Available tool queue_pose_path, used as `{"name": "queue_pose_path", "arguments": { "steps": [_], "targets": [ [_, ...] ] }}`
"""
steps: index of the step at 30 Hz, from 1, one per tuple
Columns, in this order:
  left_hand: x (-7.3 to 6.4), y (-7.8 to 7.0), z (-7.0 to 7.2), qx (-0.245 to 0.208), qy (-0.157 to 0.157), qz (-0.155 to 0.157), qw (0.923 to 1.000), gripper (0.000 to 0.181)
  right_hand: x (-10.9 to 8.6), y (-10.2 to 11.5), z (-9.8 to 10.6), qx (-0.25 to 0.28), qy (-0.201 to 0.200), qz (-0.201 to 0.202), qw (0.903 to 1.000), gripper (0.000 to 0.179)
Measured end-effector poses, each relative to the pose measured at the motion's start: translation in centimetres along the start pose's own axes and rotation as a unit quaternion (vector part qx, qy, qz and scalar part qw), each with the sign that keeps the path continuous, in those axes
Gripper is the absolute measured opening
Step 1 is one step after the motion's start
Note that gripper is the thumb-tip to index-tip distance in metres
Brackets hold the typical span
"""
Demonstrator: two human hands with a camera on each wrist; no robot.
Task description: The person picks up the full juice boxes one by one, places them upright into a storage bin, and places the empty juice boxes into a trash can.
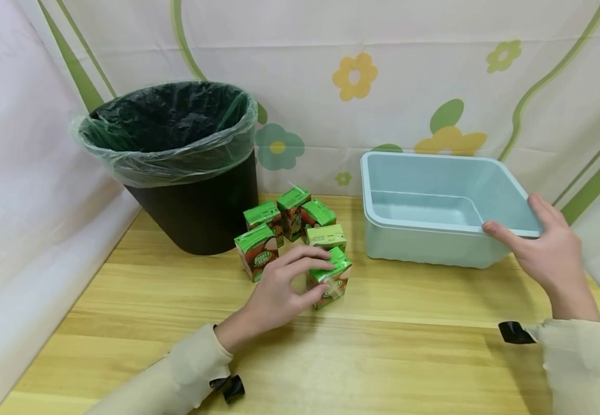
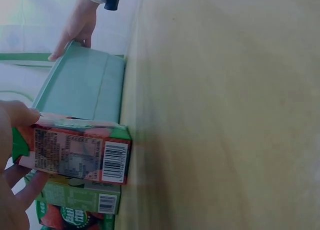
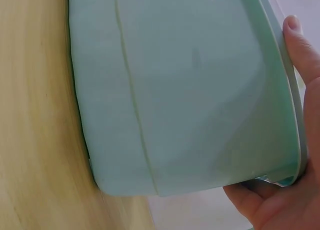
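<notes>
In the head view my left hand (image 1: 271,295) holds a small juice box (image 1: 337,283) with a green top and red fruit pictures, thumb on the near side and fingers over its top. The left wrist view shows the thumb and fingers pinching this juice box (image 2: 75,152), its barcode low on the side panel. Several other juice boxes (image 1: 261,249) stand close behind it and to its left, one with a paler green top (image 1: 325,235). At the right, my right hand (image 1: 554,256) grips the rim of a light blue plastic bin (image 1: 434,245), thumb and fingers spread around the near corner (image 3: 280,177).
A black trash can (image 1: 201,213) lined with a clear plastic bag (image 1: 175,167) stands at the back left, right behind the juice boxes. A flower-printed curtain (image 1: 305,69) hangs along the back of the wooden table (image 1: 300,369).
</notes>
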State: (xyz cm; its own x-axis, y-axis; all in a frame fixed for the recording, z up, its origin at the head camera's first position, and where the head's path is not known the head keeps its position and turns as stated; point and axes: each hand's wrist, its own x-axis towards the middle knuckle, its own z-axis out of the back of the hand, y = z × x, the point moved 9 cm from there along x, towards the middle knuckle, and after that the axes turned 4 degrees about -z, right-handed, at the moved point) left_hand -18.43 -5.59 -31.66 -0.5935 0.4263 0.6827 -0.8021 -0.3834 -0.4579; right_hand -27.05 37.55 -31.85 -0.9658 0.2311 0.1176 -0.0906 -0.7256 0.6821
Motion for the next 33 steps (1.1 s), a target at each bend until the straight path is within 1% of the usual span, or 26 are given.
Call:
{"name": "queue_pose_path", "arguments": {
  "steps": [4,12,16,18,20,24,27,30,33],
  "targets": [
    [-0.2,-0.09,0.02,0.005,-0.017,-0.004,0.9998,0.032,0.02,0.06,0.02,-0.007,0.002,0.002,1.0,0.104],
    [-0.59,-0.38,-0.4,0.028,-0.054,-0.021,0.9979,0.036,-0.05,0.06,0.13,-0.002,0.012,0.012,0.9999,0.103],
    [-0.73,-0.52,-0.51,0.035,-0.074,-0.018,0.9965,0.036,-0.03,0.11,0.16,-0.004,0.013,0.014,0.9998,0.103],
    [-0.74,-0.55,-0.51,0.038,-0.08,-0.007,0.996,0.035,0.04,0.21,0.19,-0.006,0.013,0.017,0.9998,0.103],
    [-0.71,-0.53,-0.58,0.037,-0.083,0.011,0.9958,0.033,0.02,0.16,0.3,-0.008,0.012,0.018,0.9997,0.103],
    [-0.5,-0.39,-0.74,0.029,-0.081,0.05,0.9951,0.031,-0.02,-0.01,0.47,-0.01,0.01,0.017,0.9998,0.103],
    [-0.37,-0.25,-0.75,0.02,-0.079,0.072,0.9941,0.03,-0.03,-0.06,0.51,-0.011,0.009,0.016,0.9998,0.103],
    [-0.42,-0.16,-0.61,0.016,-0.08,0.086,0.9929,0.031,-0.01,0.03,0.38,-0.009,0.007,0.017,0.9998,0.104],
    [-0.5,-0.24,-0.44,0.014,-0.085,0.087,0.9925,0.032,-0.06,0.1,0.24,-0.006,0.007,0.018,0.9998,0.104]
  ]
}}
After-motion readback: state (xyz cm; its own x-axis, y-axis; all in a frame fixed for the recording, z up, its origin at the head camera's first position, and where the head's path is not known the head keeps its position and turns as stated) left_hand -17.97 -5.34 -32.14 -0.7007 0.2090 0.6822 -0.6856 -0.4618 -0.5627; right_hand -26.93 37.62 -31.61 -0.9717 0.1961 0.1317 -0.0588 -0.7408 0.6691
